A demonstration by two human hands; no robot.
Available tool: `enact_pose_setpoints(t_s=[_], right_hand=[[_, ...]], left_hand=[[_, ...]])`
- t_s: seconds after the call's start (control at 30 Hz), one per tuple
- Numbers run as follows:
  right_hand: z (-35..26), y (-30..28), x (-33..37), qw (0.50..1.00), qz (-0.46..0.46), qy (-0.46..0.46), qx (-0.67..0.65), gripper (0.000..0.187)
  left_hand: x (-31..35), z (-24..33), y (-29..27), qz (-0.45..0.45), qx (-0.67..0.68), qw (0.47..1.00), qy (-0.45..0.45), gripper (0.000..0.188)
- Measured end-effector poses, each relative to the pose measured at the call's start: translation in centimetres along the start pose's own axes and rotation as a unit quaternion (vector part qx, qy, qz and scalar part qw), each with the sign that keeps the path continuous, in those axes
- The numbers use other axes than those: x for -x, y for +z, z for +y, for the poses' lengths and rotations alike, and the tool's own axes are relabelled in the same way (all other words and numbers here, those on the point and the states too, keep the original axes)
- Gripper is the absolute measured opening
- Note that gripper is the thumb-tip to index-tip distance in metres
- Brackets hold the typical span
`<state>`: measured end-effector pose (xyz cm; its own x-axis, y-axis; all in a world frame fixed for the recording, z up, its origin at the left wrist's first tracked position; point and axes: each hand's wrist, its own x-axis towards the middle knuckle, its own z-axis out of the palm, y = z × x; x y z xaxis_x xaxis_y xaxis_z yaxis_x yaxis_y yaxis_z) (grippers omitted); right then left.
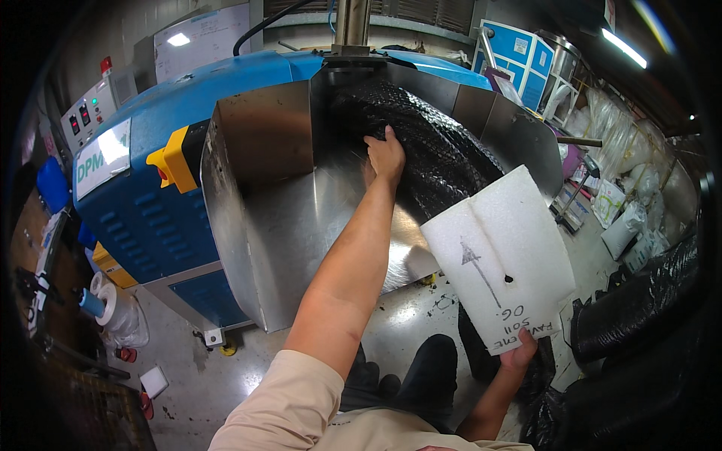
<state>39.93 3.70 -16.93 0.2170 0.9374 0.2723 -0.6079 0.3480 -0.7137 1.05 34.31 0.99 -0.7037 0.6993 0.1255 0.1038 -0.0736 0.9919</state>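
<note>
Right fingers [526, 340] on foam board [519, 244] edge

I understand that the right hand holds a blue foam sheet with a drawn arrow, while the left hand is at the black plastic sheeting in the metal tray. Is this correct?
Not quite: the foam sheet in the right hand is white, not blue, as the head view shows.

The left arm [342, 289] reaches long and forward, slanting up and rightward from a short sleeve [282, 402], forearm bare. The left hand [386, 159] shows its back, its fingers [389, 137] partly hidden. The right forearm [485, 413] is short in view; the right hand [519, 353] grips, held low, thumb uppermost.
</note>
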Motion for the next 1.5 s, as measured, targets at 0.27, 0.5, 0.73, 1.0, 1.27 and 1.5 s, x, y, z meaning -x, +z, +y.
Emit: enact_pose_setpoints(t_s=[0.27,0.5,0.73,1.0,1.27,1.5], right_hand=[[0.3,-0.2,0.0,1.0,0.003,0.005,-0.001,0.084],[0.4,0.1,-0.1,0.999,0.004,0.014,-0.033,0.088],[0.3,0.4,0.1,0.999,0.017,0.026,-0.035,0.089],[0.8,0.0,0.1,1.0,-0.003,0.016,-0.007,0.083],[0.7,0.6,0.1,1.0,-0.001,0.021,-0.008,0.084],[0.9,0.5,0.1,1.0,-0.009,0.023,-0.007,0.085]], left_hand=[[0.1,-0.1,0.1,0.013,-0.006,1.0,-0.004,0.09],[-0.5,-0.5,0.3,0.007,-0.035,0.999,-0.007,0.098],[0.8,0.7,-0.3,-0.003,-0.086,0.996,-0.019,0.094],[0.9,0.8,-0.2,-0.004,-0.078,0.997,-0.028,0.089],[0.8,0.6,-0.2,-0.009,-0.066,0.997,-0.037,0.085],[1.3,1.2,-1.0,-0.028,-0.1,0.994,-0.032,0.085]])
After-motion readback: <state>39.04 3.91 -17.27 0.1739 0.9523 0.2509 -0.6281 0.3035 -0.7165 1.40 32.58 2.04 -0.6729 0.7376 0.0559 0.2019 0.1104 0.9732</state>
